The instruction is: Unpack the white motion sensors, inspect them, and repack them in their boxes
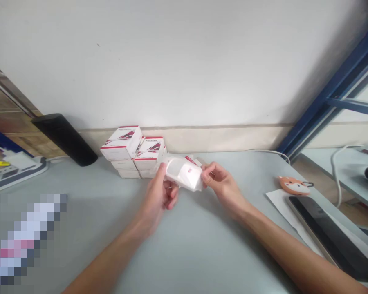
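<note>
A white plastic device in a clear bag [184, 173], shaped like a motion sensor with a small red mark, is held above the table in front of me. My left hand [159, 190] grips its left end, thumb on top and fingers curled beneath. At the opposite end my right hand [216, 177] pinches the edge of the bag between thumb and fingers. Just left of the device stand stacked white-and-red boxes [124, 143] against the wall. Partly hidden behind the device lies a red-and-white printed piece [198, 161], whose kind I cannot make out.
A black cylinder [66, 141] leans at the left, near a white power strip [18, 173]. A blurred-out flat object [27, 241] lies front left. On the right are an orange animal-face case [294, 185], white paper [279, 200] and a dark phone [331, 232]. A blue metal frame [325, 96] rises beyond.
</note>
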